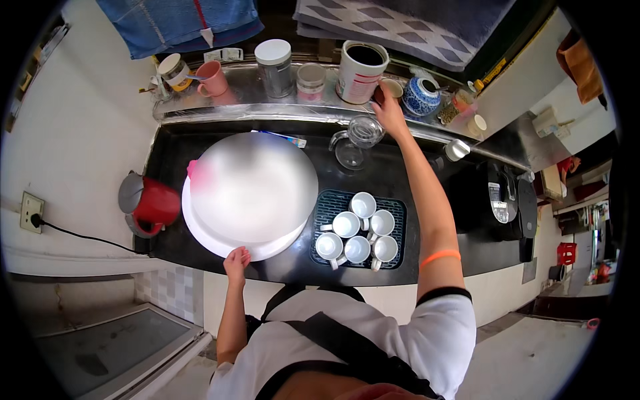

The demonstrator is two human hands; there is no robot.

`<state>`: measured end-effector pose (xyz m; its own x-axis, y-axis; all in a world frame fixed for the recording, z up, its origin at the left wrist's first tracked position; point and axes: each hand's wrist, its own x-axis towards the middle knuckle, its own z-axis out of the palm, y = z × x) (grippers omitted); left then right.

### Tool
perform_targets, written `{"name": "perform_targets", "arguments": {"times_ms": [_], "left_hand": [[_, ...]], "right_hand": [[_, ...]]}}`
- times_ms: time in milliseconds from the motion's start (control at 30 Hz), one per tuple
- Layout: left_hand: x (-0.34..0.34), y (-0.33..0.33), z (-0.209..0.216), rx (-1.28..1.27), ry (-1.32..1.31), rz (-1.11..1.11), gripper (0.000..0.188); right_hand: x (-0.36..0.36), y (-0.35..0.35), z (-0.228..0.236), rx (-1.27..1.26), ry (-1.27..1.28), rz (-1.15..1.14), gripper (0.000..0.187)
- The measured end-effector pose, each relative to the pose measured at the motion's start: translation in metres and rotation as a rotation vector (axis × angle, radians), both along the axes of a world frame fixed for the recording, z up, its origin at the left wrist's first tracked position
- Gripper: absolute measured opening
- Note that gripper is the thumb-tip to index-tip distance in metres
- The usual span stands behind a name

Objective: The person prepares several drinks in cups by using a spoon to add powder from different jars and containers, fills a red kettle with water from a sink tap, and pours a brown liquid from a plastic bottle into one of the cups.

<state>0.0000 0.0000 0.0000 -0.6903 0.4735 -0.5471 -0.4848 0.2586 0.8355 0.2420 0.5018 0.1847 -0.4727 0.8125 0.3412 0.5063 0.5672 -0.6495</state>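
Observation:
My right hand point(388, 110) reaches to the back ledge, its fingers closed on a small beige cup point(395, 87) between a white tub and a blue-and-white jar. Low on the left, my left hand point(237, 263) rests by the near rim of a large white round basin or lid point(257, 193); its fingers are loosely curled, and nothing shows in them. A glass pot point(351, 155) with a handle stands on the counter below my right hand, a clear glass piece point(366, 132) over its top. Several white mugs point(357, 249) stand mouth up on a dark draining tray point(325, 205).
A red kettle point(159, 203) stands at the left, a black appliance point(501, 200) at the right. Along the ledge are a pink mug point(212, 79), a white-lidded jar point(275, 67), the white tub point(360, 73) with dark contents and the patterned jar point(421, 97). Towels point(393, 30) hang above.

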Motion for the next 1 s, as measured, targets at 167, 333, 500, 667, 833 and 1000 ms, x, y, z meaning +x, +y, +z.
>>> {"name": "perform_targets", "arguments": {"times_ms": [167, 333, 500, 667, 833, 1000], "left_hand": [[-0.007, -0.045, 0.025, -0.009, -0.006, 0.119, 0.023], [-0.009, -0.057, 0.026, 0.024, 0.047, 0.105, 0.025], [-0.010, -0.042, 0.040, 0.011, -0.017, -0.004, 0.027], [-0.005, 0.009, 0.074, 0.110, -0.038, -0.182, 0.029], [0.012, 0.051, 0.138, 0.277, -0.002, -0.463, 0.030], [0.025, 0.063, 0.189, 0.498, 0.086, -0.567, 0.048]], "right_hand": [[-0.049, 0.049, -0.013, 0.241, -0.055, -0.264, 0.067], [-0.072, 0.042, -0.006, 0.209, 0.182, -0.365, 0.041], [-0.057, -0.023, 0.027, 0.090, 0.363, -0.244, 0.032], [-0.025, -0.126, 0.064, 0.344, 0.236, -0.109, 0.028], [-0.012, -0.237, 0.056, 0.258, 0.148, 0.033, 0.032], [-0.020, -0.320, 0.010, -0.011, 0.183, 0.079, 0.031]]}}
